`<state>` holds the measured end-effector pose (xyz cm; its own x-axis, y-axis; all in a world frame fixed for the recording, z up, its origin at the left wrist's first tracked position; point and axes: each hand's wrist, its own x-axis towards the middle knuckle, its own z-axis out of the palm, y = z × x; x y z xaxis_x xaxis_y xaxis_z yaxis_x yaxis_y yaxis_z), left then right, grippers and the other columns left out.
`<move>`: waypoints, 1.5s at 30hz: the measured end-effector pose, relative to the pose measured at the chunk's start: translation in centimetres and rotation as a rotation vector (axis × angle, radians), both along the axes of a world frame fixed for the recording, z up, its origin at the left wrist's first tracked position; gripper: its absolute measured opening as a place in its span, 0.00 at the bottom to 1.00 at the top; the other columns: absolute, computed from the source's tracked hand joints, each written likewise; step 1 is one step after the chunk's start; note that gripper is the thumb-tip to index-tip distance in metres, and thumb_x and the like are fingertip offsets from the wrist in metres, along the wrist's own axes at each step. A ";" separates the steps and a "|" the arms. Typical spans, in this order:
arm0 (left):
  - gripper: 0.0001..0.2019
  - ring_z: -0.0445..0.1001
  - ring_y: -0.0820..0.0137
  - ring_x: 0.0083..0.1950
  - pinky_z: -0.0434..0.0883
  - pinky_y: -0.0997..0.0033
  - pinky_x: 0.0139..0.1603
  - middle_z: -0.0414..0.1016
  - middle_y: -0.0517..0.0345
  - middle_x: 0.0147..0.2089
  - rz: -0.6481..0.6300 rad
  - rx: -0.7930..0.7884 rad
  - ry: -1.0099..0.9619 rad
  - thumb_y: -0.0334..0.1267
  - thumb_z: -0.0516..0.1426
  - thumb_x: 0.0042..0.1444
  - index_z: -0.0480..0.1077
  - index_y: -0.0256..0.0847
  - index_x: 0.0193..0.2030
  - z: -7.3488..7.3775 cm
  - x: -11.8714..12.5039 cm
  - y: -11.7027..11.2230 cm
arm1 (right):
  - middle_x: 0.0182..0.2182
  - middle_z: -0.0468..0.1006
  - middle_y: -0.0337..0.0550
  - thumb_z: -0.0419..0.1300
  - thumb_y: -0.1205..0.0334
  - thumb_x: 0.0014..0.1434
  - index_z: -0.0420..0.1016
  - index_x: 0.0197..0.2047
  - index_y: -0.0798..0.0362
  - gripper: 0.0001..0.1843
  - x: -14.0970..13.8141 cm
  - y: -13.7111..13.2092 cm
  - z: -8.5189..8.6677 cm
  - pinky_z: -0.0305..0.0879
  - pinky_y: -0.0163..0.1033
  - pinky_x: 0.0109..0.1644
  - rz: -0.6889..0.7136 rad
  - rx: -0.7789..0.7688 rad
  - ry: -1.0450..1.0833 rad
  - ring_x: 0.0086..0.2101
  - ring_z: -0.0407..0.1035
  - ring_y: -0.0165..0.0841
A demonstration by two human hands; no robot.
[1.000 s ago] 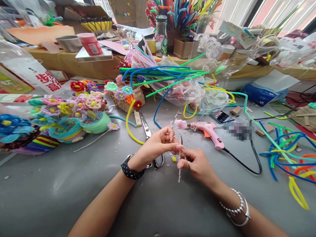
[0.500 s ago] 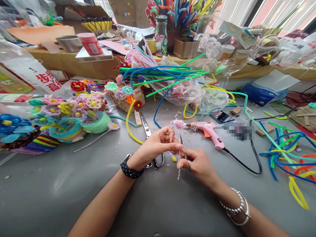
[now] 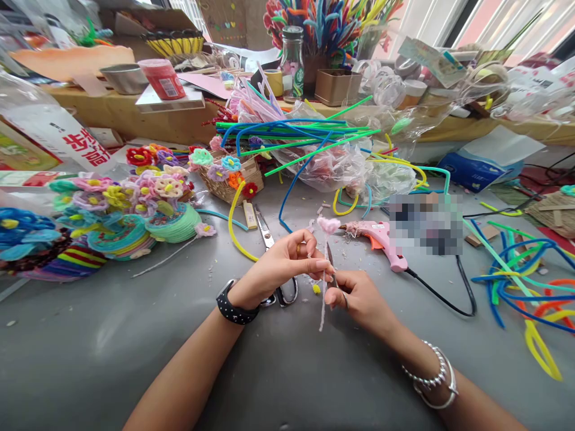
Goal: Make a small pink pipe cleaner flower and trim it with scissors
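Note:
Between the thumb and fingers of my left hand (image 3: 303, 254) is the thin pale stem of a fuzzy pink pipe-cleaner flower (image 3: 329, 225). Its bloom stands above my fingertips and the stem's tail hangs below them. My right hand (image 3: 359, 293) is closed around a small pair of scissors (image 3: 331, 254), whose blades point up beside the stem under the bloom. Fingers partly hide the handles. Behind the flower a pink glue gun (image 3: 381, 239) lies on its side. Larger scissors (image 3: 265, 230) lie on the table, partly under my left hand.
Pots of pipe-cleaner flowers (image 3: 168, 221) crowd the left of the grey table (image 3: 278, 377). Green and blue pipe cleaners (image 3: 305, 129) lie on plastic bags at the back. Loose coloured pipe cleaners (image 3: 525, 275) tangle at right. The glue gun's black cord (image 3: 444, 302) loops near my right hand.
The pink flower has turned in my left fingers, its bloom now seen more from the side. Its stem tail hangs slightly lower. Both hands stay nearly in place.

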<state>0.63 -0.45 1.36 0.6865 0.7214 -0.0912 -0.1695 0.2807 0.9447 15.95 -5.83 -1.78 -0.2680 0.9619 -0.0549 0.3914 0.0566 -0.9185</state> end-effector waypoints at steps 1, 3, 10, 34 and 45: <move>0.13 0.72 0.75 0.29 0.64 0.76 0.29 0.70 0.62 0.24 -0.006 -0.002 0.000 0.31 0.57 0.47 0.53 0.40 0.26 0.0 0.0 0.0 | 0.15 0.54 0.34 0.44 0.29 0.43 0.54 0.15 0.55 0.33 0.0 0.0 0.1 0.46 0.31 0.21 0.026 0.004 0.003 0.20 0.48 0.24; 0.12 0.72 0.75 0.29 0.64 0.76 0.29 0.72 0.60 0.25 -0.017 -0.003 -0.005 0.31 0.57 0.48 0.53 0.40 0.26 0.1 0.0 0.0 | 0.16 0.54 0.35 0.40 0.27 0.42 0.57 0.17 0.56 0.36 0.0 -0.1 0.2 0.45 0.32 0.22 0.064 0.013 0.004 0.20 0.48 0.25; 0.12 0.72 0.76 0.29 0.64 0.77 0.29 0.72 0.60 0.24 -0.037 -0.021 -0.018 0.29 0.56 0.49 0.52 0.39 0.26 0.2 0.0 -0.1 | 0.17 0.53 0.35 0.39 0.27 0.41 0.58 0.19 0.55 0.36 0.0 -0.2 0.5 0.43 0.32 0.22 0.115 0.015 0.051 0.20 0.47 0.25; 0.14 0.71 0.77 0.27 0.63 0.78 0.27 0.71 0.62 0.24 -0.026 -0.038 0.014 0.29 0.57 0.47 0.51 0.40 0.26 0.2 0.1 0.0 | 0.19 0.50 0.35 0.46 0.31 0.44 0.54 0.19 0.55 0.31 0.3 -0.2 0.4 0.41 0.32 0.24 0.023 0.003 0.062 0.22 0.45 0.25; 0.14 0.68 0.79 0.25 0.63 0.79 0.27 0.72 0.62 0.25 -0.003 -0.047 0.022 0.30 0.58 0.46 0.52 0.39 0.26 -0.1 0.0 0.0 | 0.13 0.55 0.35 0.50 0.31 0.41 0.54 0.13 0.55 0.32 0.1 -0.1 0.4 0.45 0.31 0.22 -0.112 0.000 -0.009 0.19 0.48 0.24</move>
<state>0.59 -0.45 1.30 0.6864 0.7136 -0.1400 -0.1480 0.3256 0.9339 16.04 -5.90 -1.41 -0.1585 0.9857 -0.0571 0.4037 0.0119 -0.9148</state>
